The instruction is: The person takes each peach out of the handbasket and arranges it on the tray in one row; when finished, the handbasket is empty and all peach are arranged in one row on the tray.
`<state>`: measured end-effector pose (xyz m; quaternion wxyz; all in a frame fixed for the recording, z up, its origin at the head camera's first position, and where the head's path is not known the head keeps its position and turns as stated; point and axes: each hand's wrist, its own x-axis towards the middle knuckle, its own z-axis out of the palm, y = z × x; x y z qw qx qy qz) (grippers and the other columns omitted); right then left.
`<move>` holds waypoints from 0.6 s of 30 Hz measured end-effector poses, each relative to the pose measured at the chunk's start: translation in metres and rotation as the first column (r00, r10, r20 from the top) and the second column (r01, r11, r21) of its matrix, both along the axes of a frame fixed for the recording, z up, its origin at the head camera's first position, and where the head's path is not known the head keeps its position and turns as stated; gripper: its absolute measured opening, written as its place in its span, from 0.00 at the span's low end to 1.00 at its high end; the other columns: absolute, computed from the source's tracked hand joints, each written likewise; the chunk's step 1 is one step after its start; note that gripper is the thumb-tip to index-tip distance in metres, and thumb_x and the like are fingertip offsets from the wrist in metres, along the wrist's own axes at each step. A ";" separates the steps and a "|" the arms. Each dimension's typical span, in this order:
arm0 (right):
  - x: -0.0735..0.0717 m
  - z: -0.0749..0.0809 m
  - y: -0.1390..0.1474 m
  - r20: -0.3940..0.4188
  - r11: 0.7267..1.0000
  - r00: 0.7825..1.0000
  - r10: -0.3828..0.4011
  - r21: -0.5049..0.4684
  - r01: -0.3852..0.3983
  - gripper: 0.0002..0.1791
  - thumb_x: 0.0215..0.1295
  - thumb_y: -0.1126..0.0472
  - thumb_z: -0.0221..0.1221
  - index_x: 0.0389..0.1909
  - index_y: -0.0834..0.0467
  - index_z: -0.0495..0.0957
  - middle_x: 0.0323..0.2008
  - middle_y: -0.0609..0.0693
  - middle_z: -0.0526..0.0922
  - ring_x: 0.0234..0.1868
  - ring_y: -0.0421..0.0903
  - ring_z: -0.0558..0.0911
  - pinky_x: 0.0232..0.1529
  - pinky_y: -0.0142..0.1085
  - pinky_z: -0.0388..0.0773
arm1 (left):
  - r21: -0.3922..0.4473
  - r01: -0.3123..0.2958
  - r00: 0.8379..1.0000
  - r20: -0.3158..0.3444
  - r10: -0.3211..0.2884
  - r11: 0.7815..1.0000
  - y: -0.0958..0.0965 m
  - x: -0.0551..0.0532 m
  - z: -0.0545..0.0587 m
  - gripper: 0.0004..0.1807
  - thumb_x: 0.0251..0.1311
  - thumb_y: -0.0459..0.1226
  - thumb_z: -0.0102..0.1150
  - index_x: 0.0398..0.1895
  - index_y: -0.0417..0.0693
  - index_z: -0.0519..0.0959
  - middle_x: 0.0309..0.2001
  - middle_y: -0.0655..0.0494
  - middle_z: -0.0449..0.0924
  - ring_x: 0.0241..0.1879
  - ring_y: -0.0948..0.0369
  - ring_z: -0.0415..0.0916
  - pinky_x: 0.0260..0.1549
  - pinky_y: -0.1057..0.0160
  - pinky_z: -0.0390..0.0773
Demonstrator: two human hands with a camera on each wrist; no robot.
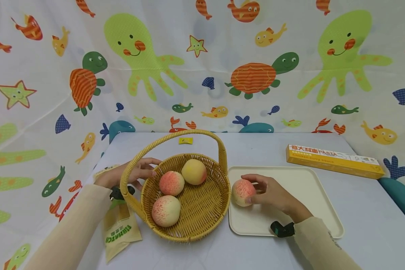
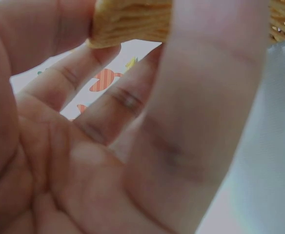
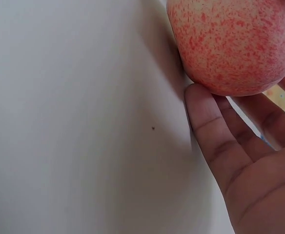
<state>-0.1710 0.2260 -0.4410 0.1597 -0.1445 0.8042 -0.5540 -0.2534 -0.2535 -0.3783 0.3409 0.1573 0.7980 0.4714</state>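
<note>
A round wicker basket [image 1: 202, 221] with a tall arched handle stands in the middle of the table. Inside, along its left and back, lie three peaches: a red one [image 1: 171, 183], a yellow one [image 1: 194, 172] and a pale speckled one [image 1: 166, 211]. My left hand [image 1: 135, 173] touches the basket's left rim, its fingers loosely spread. Over the left part of the cream tray [image 1: 290, 170], my right hand [image 1: 270, 193] pinches a speckled peach [image 1: 243, 192] between thumb and fingers. In the right wrist view this peach [image 3: 235, 44] is very close to the tray surface; contact cannot be told.
A yellow pasta box [image 1: 334, 161] lies behind the tray at the right. Under my left forearm is a tan packet [image 1: 121, 232], partly hidden. A small yellow wrapped piece [image 1: 185, 140] lies behind the basket. A patterned cloth [image 1: 202, 75] hangs behind the table.
</note>
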 end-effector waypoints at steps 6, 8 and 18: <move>0.002 0.000 -0.002 0.004 1.000 1.000 -0.001 -0.010 0.001 0.40 0.56 0.61 0.73 0.72 0.60 0.73 0.63 0.58 0.80 0.57 0.53 0.81 0.58 0.45 0.76 | 0.003 -0.004 1.000 -0.004 0.004 1.000 0.000 0.000 -0.001 0.33 0.77 0.37 0.53 0.80 0.39 0.58 0.64 0.34 0.76 0.51 0.49 0.85 0.32 0.52 0.89; 0.002 0.000 -0.003 0.004 1.000 1.000 0.002 -0.016 -0.002 0.39 0.56 0.62 0.73 0.71 0.60 0.73 0.64 0.58 0.80 0.57 0.53 0.81 0.58 0.45 0.76 | 0.002 -0.005 1.000 -0.008 0.005 1.000 -0.001 0.001 -0.001 0.33 0.77 0.37 0.53 0.80 0.38 0.58 0.64 0.34 0.76 0.51 0.49 0.85 0.32 0.52 0.89; 0.005 -0.001 -0.003 -0.012 1.000 1.000 0.011 -0.027 -0.011 0.40 0.53 0.63 0.75 0.69 0.60 0.74 0.62 0.58 0.80 0.58 0.54 0.80 0.57 0.36 0.79 | -0.011 0.007 1.000 -0.025 -0.008 1.000 0.001 0.000 -0.002 0.32 0.78 0.37 0.52 0.80 0.37 0.57 0.64 0.34 0.77 0.55 0.46 0.83 0.32 0.51 0.89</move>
